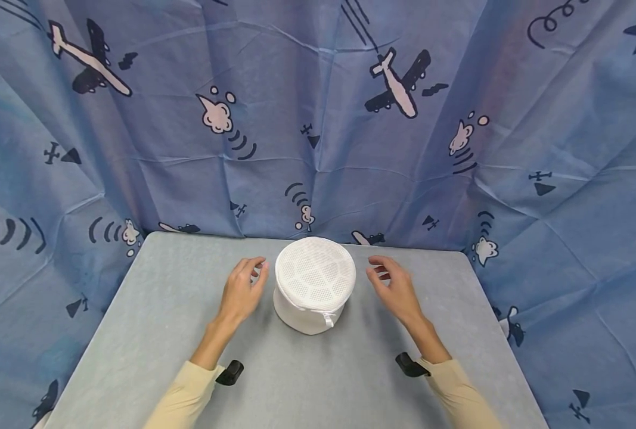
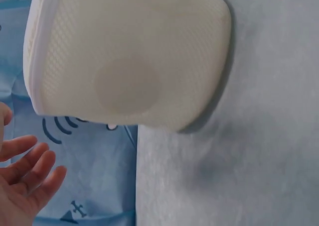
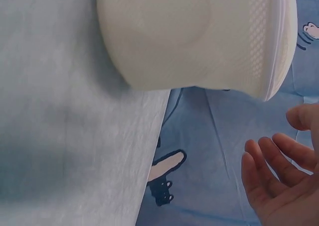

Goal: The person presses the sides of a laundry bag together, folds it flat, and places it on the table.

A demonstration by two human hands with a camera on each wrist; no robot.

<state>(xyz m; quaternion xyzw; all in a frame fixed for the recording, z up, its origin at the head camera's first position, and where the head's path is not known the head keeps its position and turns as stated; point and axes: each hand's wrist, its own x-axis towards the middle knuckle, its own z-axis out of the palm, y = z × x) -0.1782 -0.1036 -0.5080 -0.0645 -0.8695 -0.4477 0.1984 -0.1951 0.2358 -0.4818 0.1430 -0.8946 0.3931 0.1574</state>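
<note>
A white mesh laundry bag (image 1: 315, 274), round and drum-shaped, stands upright near the far edge of the table. Its flat mesh top has a zipper round the rim, and a white zipper pull (image 1: 328, 320) hangs at the front. My left hand (image 1: 244, 289) hovers just left of the bag, fingers loosely bent and holding nothing. On the other side, my right hand (image 1: 395, 289) is apart from the bag too, relaxed and with nothing in it. Both wrist views show the bag's side wall (image 2: 134, 47) with a faint round shape in it.
The bag stands on a pale grey-blue table (image 1: 189, 298). Behind it and along both sides hangs a blue curtain (image 1: 275, 77) printed with planes and clouds. Small black wrist cameras sit at the cuffs, the left camera (image 1: 230, 373) and the right camera (image 1: 411, 364).
</note>
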